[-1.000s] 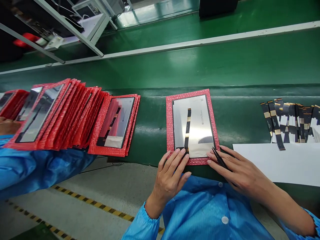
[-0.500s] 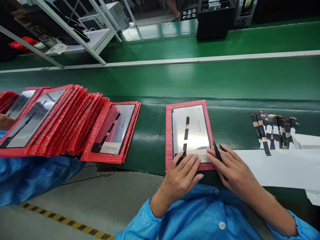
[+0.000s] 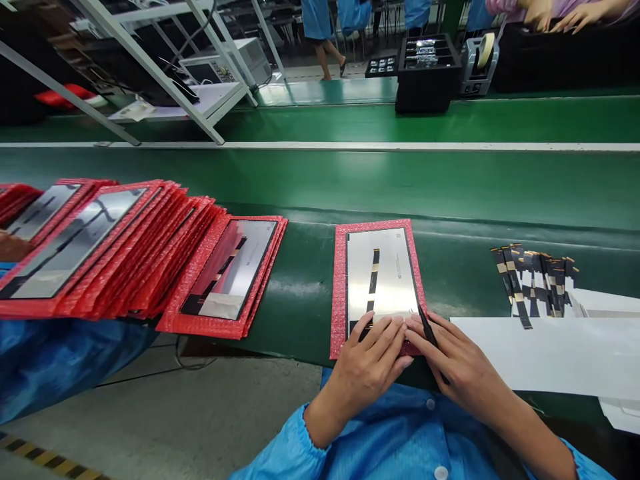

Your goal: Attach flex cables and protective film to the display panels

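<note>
In front of me a silver display panel (image 3: 400,277) lies face down on a red bubble-wrap sleeve (image 3: 340,287). A black flex cable (image 3: 373,277) with gold bands runs along the panel. My left hand (image 3: 367,360) rests over the panel's near edge with its fingers stretched out, hiding the cable's lower end. Black tweezers (image 3: 428,330) are held in my right hand (image 3: 457,357), their tips over the panel's right border. The right fingertips press at the same near edge, close beside the left ones.
Several red sleeves with panels (image 3: 230,273) are stacked to the left, beside another person's blue sleeve (image 3: 65,367). Loose flex cables (image 3: 537,283) and white paper sheets (image 3: 550,350) lie to the right. Beyond the green bench stand a black bin (image 3: 427,83) and a tape dispenser (image 3: 477,67).
The head view has tilted upward. My right fingers have moved left along the panel's near edge, closer to my left hand, and the tweezers have shifted with them.
</note>
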Available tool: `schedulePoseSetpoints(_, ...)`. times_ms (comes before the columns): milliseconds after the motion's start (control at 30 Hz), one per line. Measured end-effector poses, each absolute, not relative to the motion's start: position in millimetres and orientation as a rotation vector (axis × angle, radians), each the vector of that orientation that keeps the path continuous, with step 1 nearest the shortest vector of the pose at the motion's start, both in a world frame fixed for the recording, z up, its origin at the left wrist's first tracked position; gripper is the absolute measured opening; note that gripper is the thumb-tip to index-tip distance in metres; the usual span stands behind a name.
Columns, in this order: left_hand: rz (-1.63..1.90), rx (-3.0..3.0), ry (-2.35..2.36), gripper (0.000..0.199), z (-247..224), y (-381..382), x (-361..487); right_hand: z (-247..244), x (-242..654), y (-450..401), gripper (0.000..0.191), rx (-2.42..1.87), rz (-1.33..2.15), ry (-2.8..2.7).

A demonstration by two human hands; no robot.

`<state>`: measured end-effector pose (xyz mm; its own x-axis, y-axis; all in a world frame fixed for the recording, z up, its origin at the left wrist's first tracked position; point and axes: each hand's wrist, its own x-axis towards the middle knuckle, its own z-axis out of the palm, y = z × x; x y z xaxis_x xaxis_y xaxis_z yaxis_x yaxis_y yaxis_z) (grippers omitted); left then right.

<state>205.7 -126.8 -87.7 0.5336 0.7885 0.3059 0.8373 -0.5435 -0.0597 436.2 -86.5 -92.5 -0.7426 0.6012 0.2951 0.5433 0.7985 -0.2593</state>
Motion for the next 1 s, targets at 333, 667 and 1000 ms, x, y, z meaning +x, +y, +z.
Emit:
schedulePoseSetpoints(333,-0.342,-2.461,-1.449,0.048,-100.1,-137.7,186.0,-94.8,428.3,-82.5,0.070,-0.871,0.086,-2.714)
schedulePoseSetpoints(667,-0.359,-2.428,-1.526,0.057,-98.4,-135.2,193.5,-95.8,435.6,-88.0,0.068,-0.972,0.133,-2.603)
schedulePoseSetpoints(1000,-0.330,-2.324,-1.676,0.056,-93.9,-132.9,187.9,-97.9,432.1,-86.5,0.065,-0.878,0.227,-2.594)
